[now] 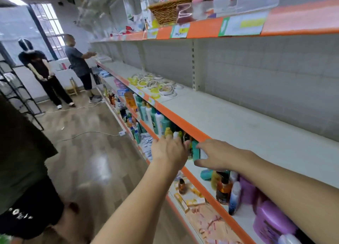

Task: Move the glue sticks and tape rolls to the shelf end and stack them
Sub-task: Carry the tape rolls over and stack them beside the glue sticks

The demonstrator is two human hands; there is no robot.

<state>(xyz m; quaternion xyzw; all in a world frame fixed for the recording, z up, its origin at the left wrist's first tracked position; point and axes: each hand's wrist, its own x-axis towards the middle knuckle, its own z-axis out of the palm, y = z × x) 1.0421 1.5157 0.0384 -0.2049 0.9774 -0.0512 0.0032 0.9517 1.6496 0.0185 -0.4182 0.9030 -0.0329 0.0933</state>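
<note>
Tape rolls (156, 85) far off — both hands (169, 150) reaching under shelf.

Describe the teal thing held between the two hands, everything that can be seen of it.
The teal item is a small upright object, green-teal with a white patch on its right side; it looks like a plastic pack or bottle, too blurred to tell which. It sits just below the orange shelf edge, in front of the bottle shelf. The right hand grips it with thumb below; the left hand touches its left side.
</note>
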